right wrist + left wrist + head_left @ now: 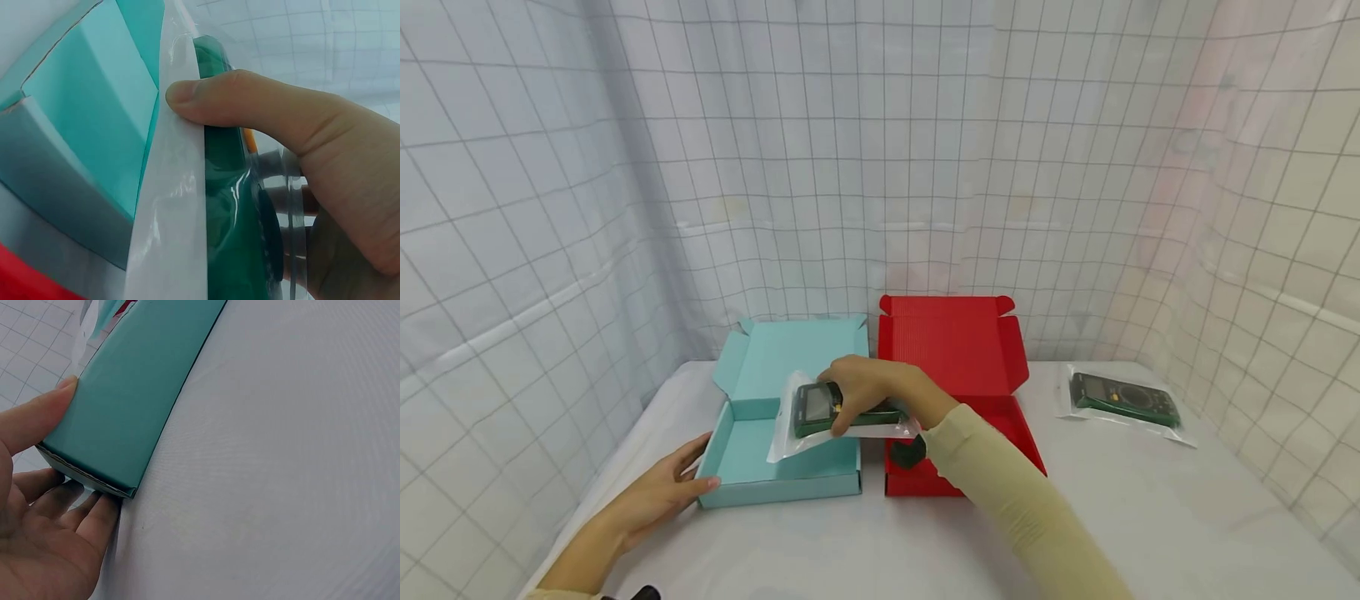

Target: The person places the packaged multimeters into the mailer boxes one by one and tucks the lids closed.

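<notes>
My right hand grips a green digital multimeter in a clear plastic bag with a white back, above the open turquoise cardboard box. In the right wrist view the thumb presses on the bag's white back, and the other fingers lie around the far side, partly hidden by the plastic. My left hand holds the front left corner of the turquoise box, its thumb on the front wall and its fingers against the side. The box's inside shows bare turquoise where the multimeter does not cover it.
Right of the turquoise box stands an open red cardboard box, partly hidden behind my right forearm. A second bagged multimeter lies at the right on the white tabletop. Grid-patterned white curtains enclose the back and sides.
</notes>
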Motion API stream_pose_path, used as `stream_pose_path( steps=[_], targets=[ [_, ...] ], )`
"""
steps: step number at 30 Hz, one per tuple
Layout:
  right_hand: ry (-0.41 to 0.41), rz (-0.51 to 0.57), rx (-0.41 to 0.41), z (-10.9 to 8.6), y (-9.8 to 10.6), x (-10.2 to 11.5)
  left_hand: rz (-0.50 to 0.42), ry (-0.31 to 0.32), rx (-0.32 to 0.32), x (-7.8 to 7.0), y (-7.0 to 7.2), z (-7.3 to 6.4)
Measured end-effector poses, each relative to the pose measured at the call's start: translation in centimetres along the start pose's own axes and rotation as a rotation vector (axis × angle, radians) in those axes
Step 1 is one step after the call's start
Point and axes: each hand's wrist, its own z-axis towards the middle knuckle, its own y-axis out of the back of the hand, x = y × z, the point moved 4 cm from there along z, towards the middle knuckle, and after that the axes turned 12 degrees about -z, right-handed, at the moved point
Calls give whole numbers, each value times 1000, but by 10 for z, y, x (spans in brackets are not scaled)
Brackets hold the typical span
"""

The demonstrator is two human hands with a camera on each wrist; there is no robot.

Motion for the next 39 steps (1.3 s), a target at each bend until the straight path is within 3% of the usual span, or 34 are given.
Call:
stream_pose_path(
  steps=[27,39],
  targets=[
    [4,-32,77,49,-16,37,10,-12,30,-1,0,3],
    [-17,-36,87,64,-32,40,-15,-44,63,0,2,4]
  ],
)
